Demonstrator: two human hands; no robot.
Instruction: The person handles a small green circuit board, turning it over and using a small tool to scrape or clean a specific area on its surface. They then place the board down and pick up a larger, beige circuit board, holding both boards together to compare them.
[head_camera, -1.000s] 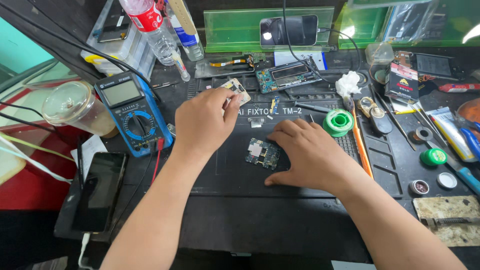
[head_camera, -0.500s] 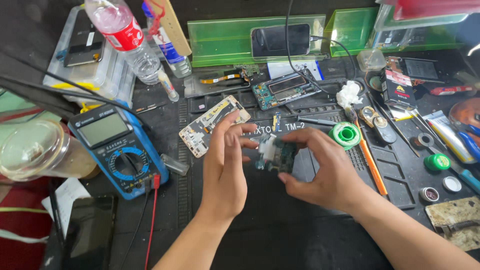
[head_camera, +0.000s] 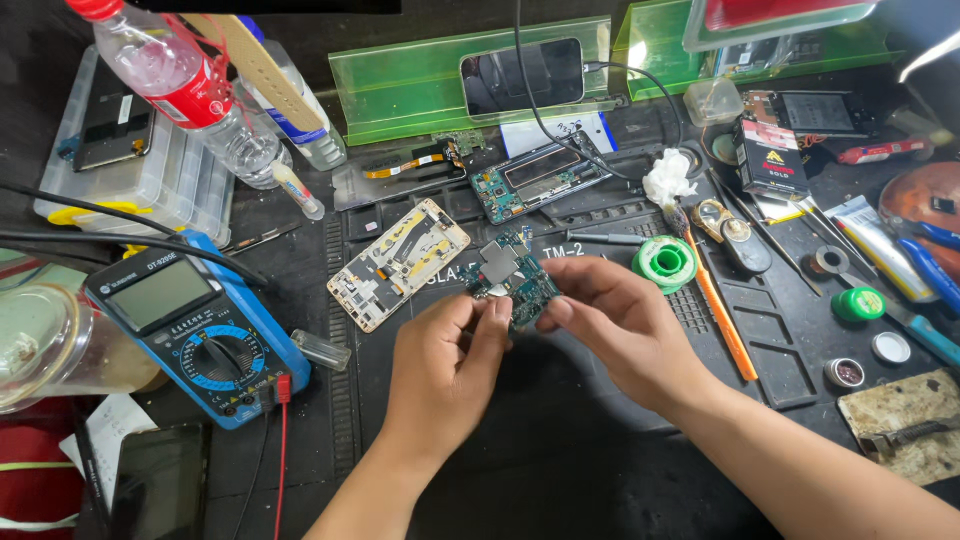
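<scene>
Two hands hold one small circuit board (head_camera: 510, 278) above the dark mat (head_camera: 560, 450) on the surface: your left hand (head_camera: 445, 370) pinches its lower edge, your right hand (head_camera: 620, 325) closes a narrow grip on its right side. Risk: a slip drops it onto the gold phone frame (head_camera: 398, 262); excess pressure likely flexes it.

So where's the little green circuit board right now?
The little green circuit board is in the middle of the head view, held up between the left hand and right hand, just right of the gold phone frame.
</scene>
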